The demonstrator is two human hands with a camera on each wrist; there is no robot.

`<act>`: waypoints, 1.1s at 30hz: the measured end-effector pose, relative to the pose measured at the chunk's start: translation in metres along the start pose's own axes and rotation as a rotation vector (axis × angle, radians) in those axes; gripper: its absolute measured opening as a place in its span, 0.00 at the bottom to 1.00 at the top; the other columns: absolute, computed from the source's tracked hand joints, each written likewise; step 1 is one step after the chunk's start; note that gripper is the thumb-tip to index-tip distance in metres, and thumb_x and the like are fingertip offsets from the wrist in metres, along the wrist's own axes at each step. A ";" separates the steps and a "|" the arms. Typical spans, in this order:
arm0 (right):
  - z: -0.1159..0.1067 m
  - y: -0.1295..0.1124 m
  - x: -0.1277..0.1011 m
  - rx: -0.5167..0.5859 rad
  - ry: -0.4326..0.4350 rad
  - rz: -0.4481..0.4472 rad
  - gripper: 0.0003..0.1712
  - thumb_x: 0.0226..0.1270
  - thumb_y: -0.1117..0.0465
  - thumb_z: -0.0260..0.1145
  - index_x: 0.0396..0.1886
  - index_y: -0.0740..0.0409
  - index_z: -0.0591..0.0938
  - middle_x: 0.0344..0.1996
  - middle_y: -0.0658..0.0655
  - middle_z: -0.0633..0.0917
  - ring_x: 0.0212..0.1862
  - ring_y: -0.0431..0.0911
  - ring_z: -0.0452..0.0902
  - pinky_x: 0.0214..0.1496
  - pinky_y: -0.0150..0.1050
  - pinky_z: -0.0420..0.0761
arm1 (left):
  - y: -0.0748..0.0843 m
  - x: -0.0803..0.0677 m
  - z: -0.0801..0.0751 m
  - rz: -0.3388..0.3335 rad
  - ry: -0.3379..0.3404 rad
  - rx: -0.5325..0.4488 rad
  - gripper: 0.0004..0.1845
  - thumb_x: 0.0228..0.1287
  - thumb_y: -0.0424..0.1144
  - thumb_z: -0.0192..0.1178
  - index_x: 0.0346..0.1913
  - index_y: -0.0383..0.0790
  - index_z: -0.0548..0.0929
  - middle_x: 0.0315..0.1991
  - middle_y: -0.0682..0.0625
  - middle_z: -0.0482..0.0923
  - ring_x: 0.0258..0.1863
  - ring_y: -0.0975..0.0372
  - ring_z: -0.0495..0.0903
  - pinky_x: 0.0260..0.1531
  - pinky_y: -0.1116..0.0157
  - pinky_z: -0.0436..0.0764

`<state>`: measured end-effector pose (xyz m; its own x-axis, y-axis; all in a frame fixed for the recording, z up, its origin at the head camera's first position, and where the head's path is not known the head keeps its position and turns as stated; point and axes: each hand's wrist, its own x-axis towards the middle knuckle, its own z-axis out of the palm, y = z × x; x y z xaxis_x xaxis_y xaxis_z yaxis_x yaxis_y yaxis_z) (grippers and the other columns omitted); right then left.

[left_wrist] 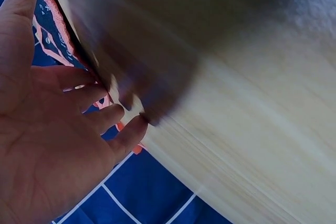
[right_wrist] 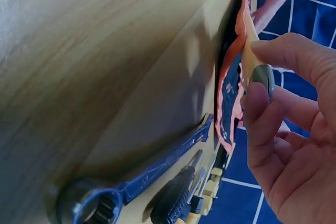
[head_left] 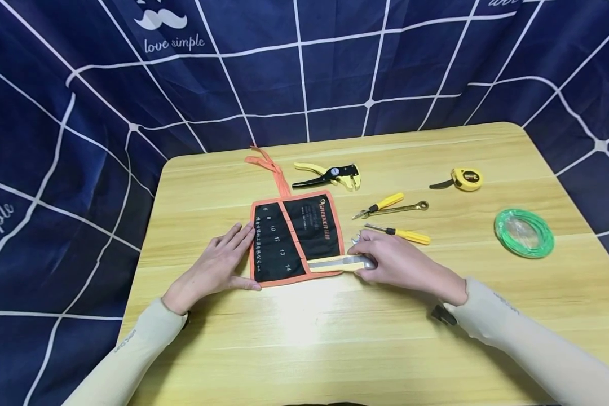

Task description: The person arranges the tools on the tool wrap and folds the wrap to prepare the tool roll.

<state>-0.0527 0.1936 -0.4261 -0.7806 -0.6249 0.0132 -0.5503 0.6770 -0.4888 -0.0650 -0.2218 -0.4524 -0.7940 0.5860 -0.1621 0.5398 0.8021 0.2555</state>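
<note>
A black tool pouch (head_left: 294, 239) edged in orange lies unrolled near the middle of the wooden table (head_left: 335, 338), its orange tie strap (head_left: 270, 169) trailing toward the far edge. White size numbers run down its stitched pockets. A wrench (head_left: 341, 263) lies across the pouch's near right corner, its shaft wrapped pale yellow and its metal end poking out to the right.

The right hand (head_left: 401, 264) pinches that metal end between thumb and fingers (right_wrist: 262, 124); the right wrist view shows the thumb and forefinger closed on it right at the pouch's orange hem. The left hand (head_left: 218, 266) lies flat with fingers straight, pressing down at the pouch's left edge, thumb along the near left corner. Both forearms wear pale beige sleeves and come in from the near edge.

Just right of the pouch sit a yellow-handled screwdriver (head_left: 398, 233) and, further back, a second yellow-handled tool (head_left: 380, 204) beside a ring spanner (head_left: 403, 208). A yellow and black wire stripper (head_left: 330, 175) lies toward the far edge behind the pouch. A yellow tape measure (head_left: 464, 179) rests toward the far right corner, and a coil of green wire (head_left: 524, 232) sits near the right edge.

A dark blue cloth (head_left: 335, 62) with a white grid hangs around the table on all sides.
</note>
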 end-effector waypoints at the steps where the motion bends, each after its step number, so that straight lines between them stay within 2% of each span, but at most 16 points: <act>1: 0.000 0.000 0.000 0.007 0.000 -0.003 0.20 0.59 0.60 0.84 0.51 0.57 0.93 0.36 0.45 0.77 0.33 0.37 0.68 0.31 0.36 0.71 | 0.000 0.000 0.000 0.000 0.001 0.000 0.70 0.55 0.72 0.77 0.86 0.28 0.56 0.87 0.37 0.51 0.86 0.39 0.50 0.70 0.32 0.65; 7: 0.002 0.001 0.001 0.063 -0.020 0.007 0.19 0.62 0.63 0.82 0.53 0.60 0.92 0.36 0.48 0.78 0.35 0.38 0.68 0.33 0.36 0.74 | 0.000 0.001 0.000 0.001 -0.004 0.001 0.70 0.56 0.72 0.77 0.86 0.29 0.56 0.88 0.37 0.50 0.85 0.39 0.50 0.70 0.32 0.65; 13: 0.003 0.000 0.004 0.066 -0.024 0.009 0.20 0.64 0.63 0.81 0.55 0.63 0.90 0.36 0.49 0.78 0.35 0.39 0.69 0.34 0.36 0.74 | 0.000 0.001 0.000 0.007 0.002 0.001 0.70 0.56 0.72 0.77 0.86 0.28 0.56 0.87 0.36 0.51 0.85 0.39 0.51 0.70 0.32 0.65; 22: 0.001 0.003 0.004 0.048 -0.070 0.045 0.20 0.66 0.60 0.82 0.56 0.59 0.90 0.31 0.44 0.79 0.34 0.38 0.72 0.41 0.41 0.77 | 0.001 0.000 -0.001 0.007 0.004 -0.011 0.70 0.55 0.70 0.78 0.86 0.28 0.57 0.87 0.36 0.51 0.85 0.39 0.51 0.70 0.32 0.65; 28: 0.004 0.003 0.005 0.088 -0.052 0.009 0.19 0.70 0.65 0.77 0.59 0.58 0.90 0.34 0.46 0.79 0.34 0.38 0.70 0.35 0.37 0.75 | 0.002 0.000 -0.002 -0.001 -0.012 -0.014 0.70 0.56 0.70 0.78 0.86 0.29 0.56 0.88 0.36 0.50 0.85 0.39 0.50 0.71 0.31 0.64; 33: 0.006 0.000 0.007 0.101 -0.028 -0.011 0.19 0.66 0.67 0.76 0.57 0.62 0.90 0.32 0.46 0.77 0.34 0.38 0.70 0.34 0.35 0.74 | 0.002 0.000 -0.003 -0.005 -0.019 -0.008 0.70 0.56 0.70 0.78 0.86 0.29 0.55 0.88 0.36 0.49 0.85 0.39 0.49 0.71 0.32 0.63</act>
<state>-0.0561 0.1873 -0.4318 -0.7656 -0.6433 -0.0046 -0.5247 0.6285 -0.5742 -0.0650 -0.2205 -0.4492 -0.7910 0.5844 -0.1811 0.5339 0.8038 0.2623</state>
